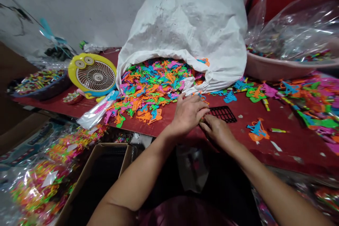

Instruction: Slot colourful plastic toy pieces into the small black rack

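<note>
At centre, the curled left hand [188,114] and right hand [217,130] hide their grasp beside a flat black plastic grid [222,114], kept close to the spilled colourful plastic pieces [150,91].

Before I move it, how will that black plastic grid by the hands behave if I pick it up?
The black plastic grid is probably light for its size, since it is thin and mostly open slots. It looks fairly stiff, though its narrow bars might snap if bent hard. Lying flat on the red tabletop, it seems unlikely to roll.

No readable text; lettering on blue printed card [33,137] at left too blurred.
</note>
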### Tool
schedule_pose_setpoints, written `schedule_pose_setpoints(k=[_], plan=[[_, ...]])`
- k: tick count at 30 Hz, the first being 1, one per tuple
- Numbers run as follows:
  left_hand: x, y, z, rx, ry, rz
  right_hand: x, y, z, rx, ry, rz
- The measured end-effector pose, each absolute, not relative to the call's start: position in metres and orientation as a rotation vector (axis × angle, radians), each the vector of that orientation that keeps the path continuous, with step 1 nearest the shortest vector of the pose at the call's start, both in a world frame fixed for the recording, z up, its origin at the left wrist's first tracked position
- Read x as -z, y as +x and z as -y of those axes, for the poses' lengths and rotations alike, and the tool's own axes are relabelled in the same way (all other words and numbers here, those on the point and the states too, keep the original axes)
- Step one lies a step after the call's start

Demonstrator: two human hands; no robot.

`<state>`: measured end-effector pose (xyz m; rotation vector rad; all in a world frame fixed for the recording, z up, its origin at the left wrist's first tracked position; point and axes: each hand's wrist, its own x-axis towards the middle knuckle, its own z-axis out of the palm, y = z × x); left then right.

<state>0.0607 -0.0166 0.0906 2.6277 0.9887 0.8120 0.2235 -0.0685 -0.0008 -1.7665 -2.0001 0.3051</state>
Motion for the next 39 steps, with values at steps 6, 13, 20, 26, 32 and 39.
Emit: schedule_pose_setpoints(k=[6,13,20,26,32,39], plan=[[-0.092,0.062,0.025,-0.905,2.643,-1.037,0.002,0.218,0.074,-0.259,-1.74,1.997],[-0.049,0.045,0.061,-1.668,2.258,-1.217,-0.006,0.261,0.107,-0.389,-1.547,1.869],[0.011,0.072,0.062,-1.167,1.76,-1.659,-0.027,0.379,0.105,-0.042,-1.96,1.605],[0.001,0.098,0.046,-1.083,1.794,-1.897,-0.034,0.433,0.072,0.253,-2.341,1.485],[0.009,0.082,0.028,-1.148,1.855,-1.604,-0.028,0.433,0.047,0.2,-2.543,1.481],[0.016,0.056,0.007,-0.981,1.976,-1.233,-0.031,0.439,0.057,0.095,-2.517,1.427]])
